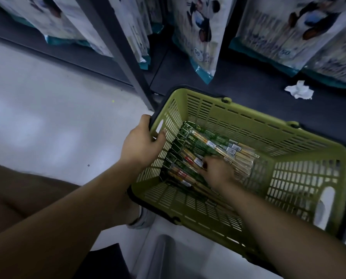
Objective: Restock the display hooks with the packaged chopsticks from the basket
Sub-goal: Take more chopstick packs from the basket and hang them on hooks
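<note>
You're at the pick: your left hand [144, 141] grips the basket [298, 178] at its 9 o'clock rim, your right hand [216, 172] curls onto the chopstick packs [218, 146] on its floor, whether it actually holds one unclear, so next close on one pack and lift toward 12 o'clock.

Slotted green plastic basket [248, 125], matt. Chopstick packs [214, 146] gleam in glossy clear wrap over pale wood. Crumpled white paper [299, 90] on a matt dark shelf [248, 81]; floor [47, 117] smooth.
</note>
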